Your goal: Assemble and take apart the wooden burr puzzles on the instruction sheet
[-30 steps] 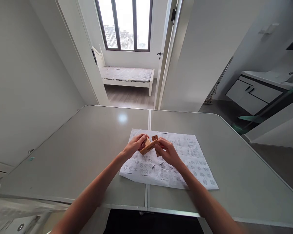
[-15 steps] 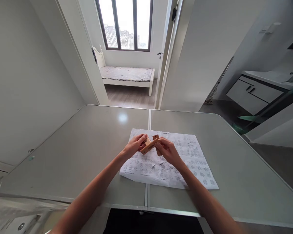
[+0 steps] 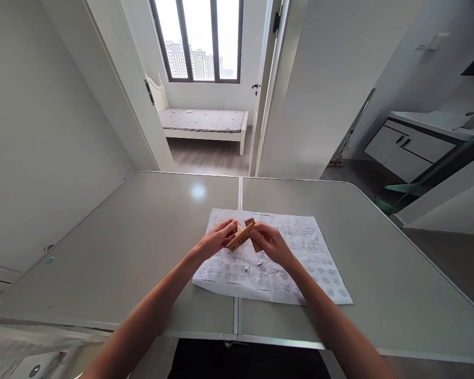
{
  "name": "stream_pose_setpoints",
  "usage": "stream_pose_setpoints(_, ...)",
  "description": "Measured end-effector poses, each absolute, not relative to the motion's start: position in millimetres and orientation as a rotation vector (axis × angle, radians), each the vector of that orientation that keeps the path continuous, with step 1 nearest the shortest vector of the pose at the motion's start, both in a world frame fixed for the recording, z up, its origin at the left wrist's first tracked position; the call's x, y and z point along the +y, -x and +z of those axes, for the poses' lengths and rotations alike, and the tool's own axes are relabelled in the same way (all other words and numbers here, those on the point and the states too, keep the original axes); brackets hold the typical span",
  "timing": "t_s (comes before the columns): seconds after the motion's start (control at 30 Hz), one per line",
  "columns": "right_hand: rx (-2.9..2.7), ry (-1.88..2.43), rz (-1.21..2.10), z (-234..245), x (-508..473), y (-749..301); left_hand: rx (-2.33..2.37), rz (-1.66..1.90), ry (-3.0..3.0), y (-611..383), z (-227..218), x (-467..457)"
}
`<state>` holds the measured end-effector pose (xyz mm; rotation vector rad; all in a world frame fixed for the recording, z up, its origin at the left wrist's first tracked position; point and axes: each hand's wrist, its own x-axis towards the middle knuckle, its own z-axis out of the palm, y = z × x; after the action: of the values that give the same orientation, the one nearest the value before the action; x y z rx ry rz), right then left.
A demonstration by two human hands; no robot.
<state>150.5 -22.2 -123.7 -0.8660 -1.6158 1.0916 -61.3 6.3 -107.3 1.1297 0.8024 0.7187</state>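
Note:
Above a printed instruction sheet (image 3: pixel 316 284), I hold several flat wooden pieces (image 3: pixel 240 238) that meet at angles. My left hand (image 3: pixel 220 234) is closed on the left end of these pieces, its fingertips near a lighter edge. From the right, my right hand (image 3: pixel 272 243) pinches them between thumb and fingers; one piece crosses behind the front one. A slot and a small hole show in the front piece. How the pieces join is partly hidden by my fingers. Two small silvery metal bits (image 3: pixel 247 269) lie on the sheet below my hands.
The sheet lies across the seam of a grey-green table (image 3: pixel 154 226) with a metal edge. Beyond it are a doorway, a bed (image 3: pixel 203 120) and a window (image 3: pixel 199 39). A white cabinet with a sink (image 3: pixel 414 139) stands at the right.
The view has shifted slightly. The front wooden piece has turned a little in my hands; both hands keep their grip in nearly the same place.

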Motion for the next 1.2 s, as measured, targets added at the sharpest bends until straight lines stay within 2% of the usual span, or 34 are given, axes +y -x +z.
stream_pose_setpoints(0.3, -1.613, 0.878, 1.010, -126, -24, -147, 0.845, 0.718, -1.194, 61, -104, 6)
stream_pose_setpoints(0.6, -1.555, 0.865, 1.282, -125, -22, -150, 0.832, 0.657, -1.141, 64, -113, 7)
stream_pose_setpoints(1.2, -1.625, 0.904, 0.968, -127, -22, -146, 0.860, 0.703, -1.282, 61, -98, 1)
